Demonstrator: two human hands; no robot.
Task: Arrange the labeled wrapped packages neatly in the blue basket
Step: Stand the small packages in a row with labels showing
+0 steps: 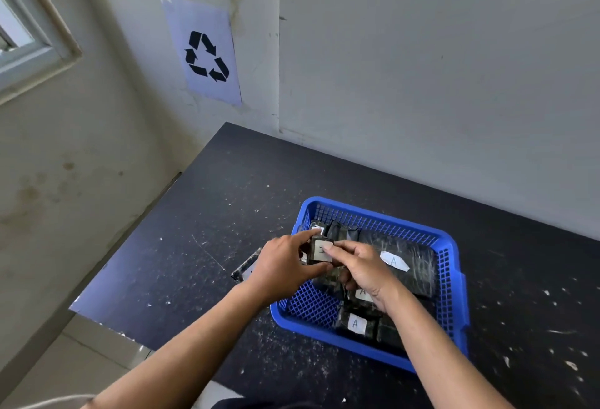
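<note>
A blue mesh basket [449, 265] sits on the black table and holds several dark wrapped packages with white labels. One long package [410, 262] marked A lies along the basket's far right side; a smaller one [355, 324] marked A lies at the near edge. My left hand [282, 267] and my right hand [363, 270] both grip a small labeled package [321, 251] above the basket's left rim. Another wrapped package [245, 270] lies on the table left of the basket, partly hidden by my left hand.
The black table [201, 239] is scratched and speckled with white flecks. Its left edge drops to the floor. Walls stand close behind, with a recycling sign [204, 54] taped on the left wall and a window frame [29, 35] at far left.
</note>
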